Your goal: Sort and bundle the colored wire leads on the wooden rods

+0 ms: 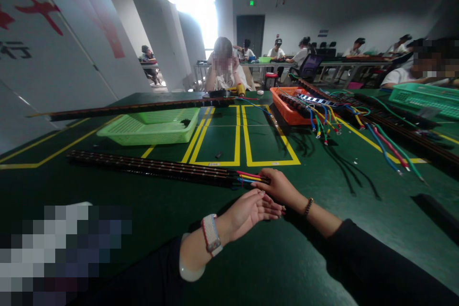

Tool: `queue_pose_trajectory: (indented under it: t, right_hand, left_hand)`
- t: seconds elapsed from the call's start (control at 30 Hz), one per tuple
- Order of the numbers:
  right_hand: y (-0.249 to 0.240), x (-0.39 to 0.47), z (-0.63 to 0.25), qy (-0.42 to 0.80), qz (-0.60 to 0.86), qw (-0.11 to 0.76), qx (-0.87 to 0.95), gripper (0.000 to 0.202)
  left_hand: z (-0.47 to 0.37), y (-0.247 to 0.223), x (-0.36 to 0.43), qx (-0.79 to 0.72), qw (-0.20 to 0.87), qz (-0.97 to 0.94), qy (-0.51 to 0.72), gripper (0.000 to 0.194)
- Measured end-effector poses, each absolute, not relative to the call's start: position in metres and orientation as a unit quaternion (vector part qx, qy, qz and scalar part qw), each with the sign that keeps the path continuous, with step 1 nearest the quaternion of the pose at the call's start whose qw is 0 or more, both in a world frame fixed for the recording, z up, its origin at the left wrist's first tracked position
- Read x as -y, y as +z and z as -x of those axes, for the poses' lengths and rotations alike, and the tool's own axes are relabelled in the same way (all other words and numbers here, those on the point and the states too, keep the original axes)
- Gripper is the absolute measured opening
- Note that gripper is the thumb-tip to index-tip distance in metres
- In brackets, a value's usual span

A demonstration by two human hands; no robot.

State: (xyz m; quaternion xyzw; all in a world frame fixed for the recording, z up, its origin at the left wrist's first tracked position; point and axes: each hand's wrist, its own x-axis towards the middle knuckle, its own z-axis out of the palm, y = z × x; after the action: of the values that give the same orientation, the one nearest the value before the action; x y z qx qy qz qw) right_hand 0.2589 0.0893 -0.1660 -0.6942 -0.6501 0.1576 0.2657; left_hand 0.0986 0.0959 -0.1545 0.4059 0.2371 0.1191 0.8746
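The right hand (281, 190) seems to pinch the wires (250, 178); the left hand (247, 213) is open nearby. Holding wires looks like this step; moving them calls for gentleness

The flat dark-green tabletop (322, 177) looks smooth and faintly glossy. The light-green rectangular slotted basket (154, 137) appears plastic; the long dark ribbed wire bundle (154, 166) has a shiny, plastic-like covering.

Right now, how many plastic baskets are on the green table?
3: light-green basket, left; orange basket, right of centre; teal basket, far right. More may be hidden.
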Motion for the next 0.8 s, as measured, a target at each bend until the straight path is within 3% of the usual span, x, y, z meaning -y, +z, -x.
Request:
queue_pose_trajectory:
  t: [0.13, 0.47, 0.8]
  right_hand:
    - [-0.164, -0.086, -0.257, 0.129, 0.684, 0.281, 0.660, 0.053]
    - [-0.178, -0.085, -0.260, 0.004, 0.625, 0.328, 0.708, 0.020]
    - [-0.171, -0.078, -0.260, -0.280, 0.499, 0.298, 0.764, 0.016]
  left_hand:
    - [-0.100, -0.155, -0.097, -0.247, 0.879, -0.391, 0.115, 0.030]
    - [-0.102, -0.155, -0.099, -0.252, 0.884, -0.381, 0.094, 0.065]
    - [-0.101, -0.156, -0.101, -0.213, 0.901, -0.346, 0.151, 0.052]
